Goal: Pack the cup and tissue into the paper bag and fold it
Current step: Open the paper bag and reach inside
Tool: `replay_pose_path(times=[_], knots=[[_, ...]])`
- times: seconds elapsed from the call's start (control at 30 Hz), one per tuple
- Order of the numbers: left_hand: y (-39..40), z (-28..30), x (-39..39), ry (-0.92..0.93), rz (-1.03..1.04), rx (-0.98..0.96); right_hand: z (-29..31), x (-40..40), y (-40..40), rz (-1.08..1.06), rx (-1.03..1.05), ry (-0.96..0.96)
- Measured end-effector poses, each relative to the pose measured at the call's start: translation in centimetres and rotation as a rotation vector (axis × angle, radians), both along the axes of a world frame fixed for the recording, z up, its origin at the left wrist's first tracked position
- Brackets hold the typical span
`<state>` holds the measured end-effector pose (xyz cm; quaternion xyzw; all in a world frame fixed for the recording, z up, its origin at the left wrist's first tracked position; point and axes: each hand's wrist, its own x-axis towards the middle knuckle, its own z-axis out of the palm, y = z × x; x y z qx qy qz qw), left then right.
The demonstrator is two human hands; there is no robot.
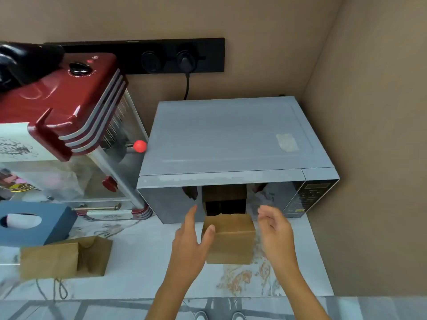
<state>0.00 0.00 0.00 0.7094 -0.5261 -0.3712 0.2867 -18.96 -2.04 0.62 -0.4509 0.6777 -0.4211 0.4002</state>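
Head view: paper bag (228, 239) stands on the counter (138, 262) against the microwave (231, 139), top folded over. Left hand (191, 241) thumb touches it, right hand (276, 234) just beside; each grip wide, holding nothing. Risk: unpressed fold springs open.

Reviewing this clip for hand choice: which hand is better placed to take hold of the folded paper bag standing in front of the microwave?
Left, probably. The left hand already has its thumb against the folded paper bag, while the right hand hovers open, clear of it.
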Motion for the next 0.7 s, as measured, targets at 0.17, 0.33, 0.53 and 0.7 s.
replay_pose_path(times=[0.17, 0.33, 0.53, 0.7], knots=[[-0.7, -1.2, -0.1, 0.120, -0.053, 0.098, -2.1, -0.4, -2.1, -0.010, 0.347, -0.184], [-0.8, -1.4, 0.3, 0.157, -0.066, 0.105, -2.5, -1.0, -1.5, -0.051, 0.385, -0.361], [-0.4, -1.4, 0.6, 0.153, -0.115, 0.035, -2.4, -0.9, -0.3, -0.055, 0.451, -0.610], [0.0, -1.5, 0.6, 0.096, -0.113, -0.037, -2.3, -0.8, 1.2, -0.008, 0.472, -0.809]])
